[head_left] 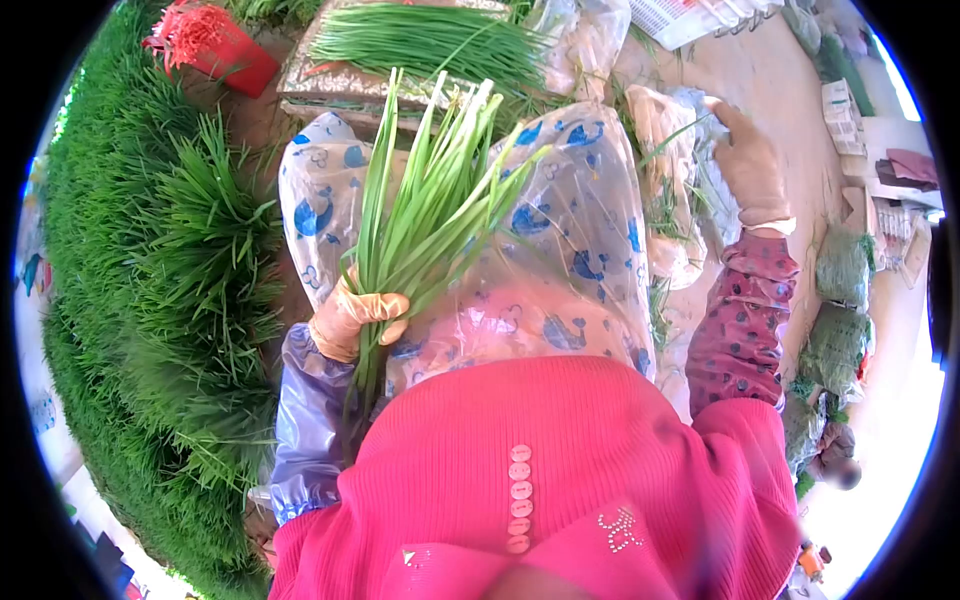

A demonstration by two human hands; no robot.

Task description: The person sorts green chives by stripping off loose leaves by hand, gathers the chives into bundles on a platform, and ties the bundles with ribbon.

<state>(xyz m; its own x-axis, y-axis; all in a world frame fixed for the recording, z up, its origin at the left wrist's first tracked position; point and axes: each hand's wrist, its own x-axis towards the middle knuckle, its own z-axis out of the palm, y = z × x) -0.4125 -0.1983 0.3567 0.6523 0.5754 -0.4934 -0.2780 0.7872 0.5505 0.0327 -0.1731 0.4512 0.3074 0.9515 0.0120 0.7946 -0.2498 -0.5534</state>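
Observation:
My left hand (362, 312), in a pale glove, is wrapped round a bunch of garlic chives (425, 200). Their pale cut ends point away from me, and the leaves hang down past my wrist. Off to the right, my gloved right hand (750, 165) is raised over plastic bags, slightly blurred. A single chive leaf (676, 137) runs from its fingertips, which look pinched together. Beneath the bunch, a clear plastic apron (580, 200) with blue whale prints covers my lap.
Beyond my knees, a low board (300, 80) bears a neat row of chives (420, 38). A red container (245, 65) with red strips stands at the back left. Heaped greens (150, 300) fill the left side. Crumpled plastic bags (675, 190) lie right of my knee; bundled greens (840, 340) sit farther right.

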